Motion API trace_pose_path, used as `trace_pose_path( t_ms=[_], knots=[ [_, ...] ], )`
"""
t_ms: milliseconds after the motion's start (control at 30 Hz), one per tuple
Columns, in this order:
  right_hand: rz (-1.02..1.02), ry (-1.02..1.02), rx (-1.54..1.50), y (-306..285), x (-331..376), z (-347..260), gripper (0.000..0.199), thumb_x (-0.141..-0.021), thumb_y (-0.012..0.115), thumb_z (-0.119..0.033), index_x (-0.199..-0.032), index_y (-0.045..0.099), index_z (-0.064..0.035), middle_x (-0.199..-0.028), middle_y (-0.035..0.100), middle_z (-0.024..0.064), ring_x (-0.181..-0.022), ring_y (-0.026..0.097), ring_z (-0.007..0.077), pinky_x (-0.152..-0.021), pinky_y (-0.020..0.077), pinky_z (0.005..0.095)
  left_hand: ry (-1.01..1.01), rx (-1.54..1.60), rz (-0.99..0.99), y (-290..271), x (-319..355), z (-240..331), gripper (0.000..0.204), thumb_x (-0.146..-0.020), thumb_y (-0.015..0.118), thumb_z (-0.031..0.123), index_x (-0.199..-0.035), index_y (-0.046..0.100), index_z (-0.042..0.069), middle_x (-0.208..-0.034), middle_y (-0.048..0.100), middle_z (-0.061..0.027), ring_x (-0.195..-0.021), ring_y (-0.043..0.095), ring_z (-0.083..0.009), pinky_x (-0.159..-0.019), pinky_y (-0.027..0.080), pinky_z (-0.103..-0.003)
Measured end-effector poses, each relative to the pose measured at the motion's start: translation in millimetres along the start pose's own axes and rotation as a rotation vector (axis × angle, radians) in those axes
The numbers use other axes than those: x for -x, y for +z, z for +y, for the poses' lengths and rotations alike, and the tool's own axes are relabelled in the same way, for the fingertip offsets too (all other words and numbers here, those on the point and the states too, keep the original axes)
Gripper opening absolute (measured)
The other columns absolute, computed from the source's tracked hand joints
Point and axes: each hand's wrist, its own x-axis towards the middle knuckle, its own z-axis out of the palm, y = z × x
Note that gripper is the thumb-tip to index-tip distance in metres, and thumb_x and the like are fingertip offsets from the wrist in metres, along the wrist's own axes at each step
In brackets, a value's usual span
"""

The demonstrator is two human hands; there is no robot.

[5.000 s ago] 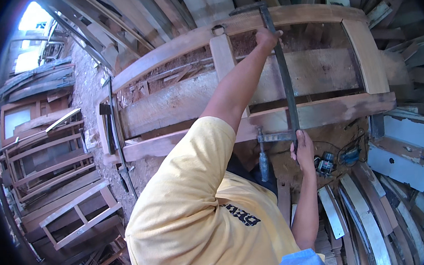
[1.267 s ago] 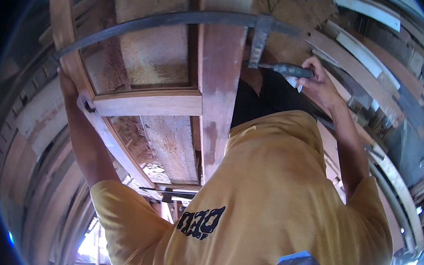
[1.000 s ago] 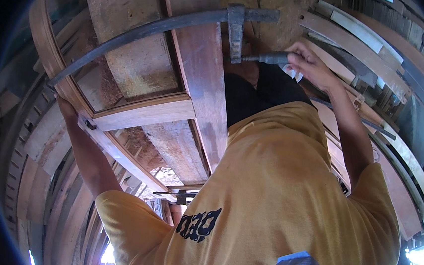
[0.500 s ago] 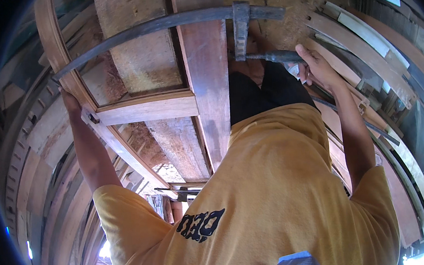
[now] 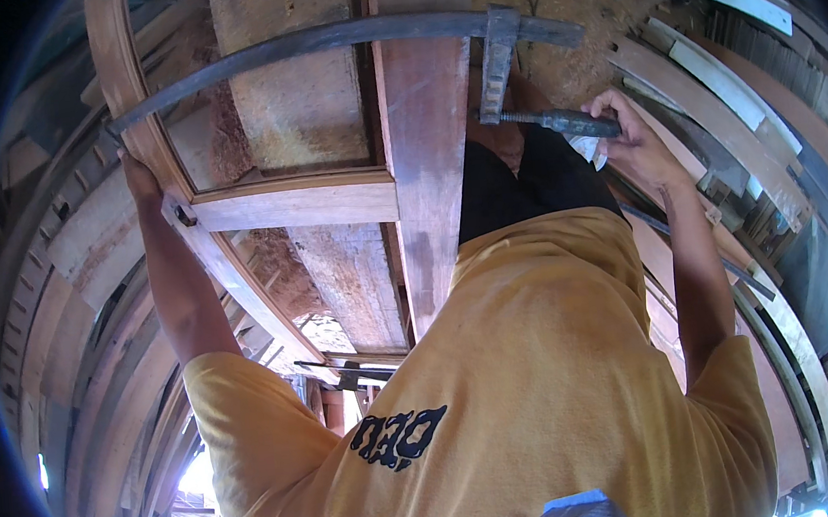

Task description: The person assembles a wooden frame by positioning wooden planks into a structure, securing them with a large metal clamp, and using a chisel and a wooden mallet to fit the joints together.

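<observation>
Bar clamp (image 5: 319, 38) spans the wooden frame (image 5: 428, 126) — right hand (image 5: 644, 151) wrapped round the clamp's handle (image 5: 574, 123), apparently for leverage; left hand (image 5: 141, 179), finger closure unclear, likely steadying the frame's far side.

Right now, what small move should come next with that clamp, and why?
Perhaps a slight turn of the screw handle by the right hand's grip, which holds it: the clamp spans the wooden frame, and the left hand's grip is near the clamp's far end.

Long dark metal bar clamp (image 5: 348, 33) across brown wooden frame (image 5: 293, 208)

The bar crosses the frame's narrow rail (image 5: 114, 58) and broad rail (image 5: 430, 131); the clamp's sliding arm (image 5: 495, 69) and screw handle (image 5: 574, 123) are outside the frame, beside the broad rail.
</observation>
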Motion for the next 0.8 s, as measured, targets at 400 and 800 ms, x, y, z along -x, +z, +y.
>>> trace_pose_path(
  t_ms=[400, 800],
  knots=[
    [0.118, -0.209, 0.451, 62.0, -40.1, -67.2, 0.042, -0.096, 0.068, -0.043, -0.111, 0.067, -0.0034, -0.095, 0.073, 0.0125, -0.084, 0.068, 0.0238, -0.078, 0.0516, 0.0397, 0.192, -0.474, 0.289, -7.0, 21.0, 11.6, 0.075, -0.109, 0.021, 0.052, -0.133, 0.06, -0.008, -0.134, 0.061, -0.0309, -0.128, 0.055, -0.042, -0.108, 0.038, -0.046],
    [0.255, -0.189, 0.34, 111.2, -91.6, -68.7, 0.069, -0.104, 0.043, -0.062, -0.103, 0.061, 0.0045, -0.084, 0.061, 0.0216, -0.079, 0.059, 0.036, -0.078, 0.0482, 0.0416, 0.226, -0.403, 0.303, 22.5, 39.7, 40.6, 0.06, -0.106, 0.03, 0.041, -0.123, 0.064, -0.006, -0.129, 0.064, -0.0283, -0.118, 0.06, -0.0409, -0.101, 0.041, -0.047]
  ],
)
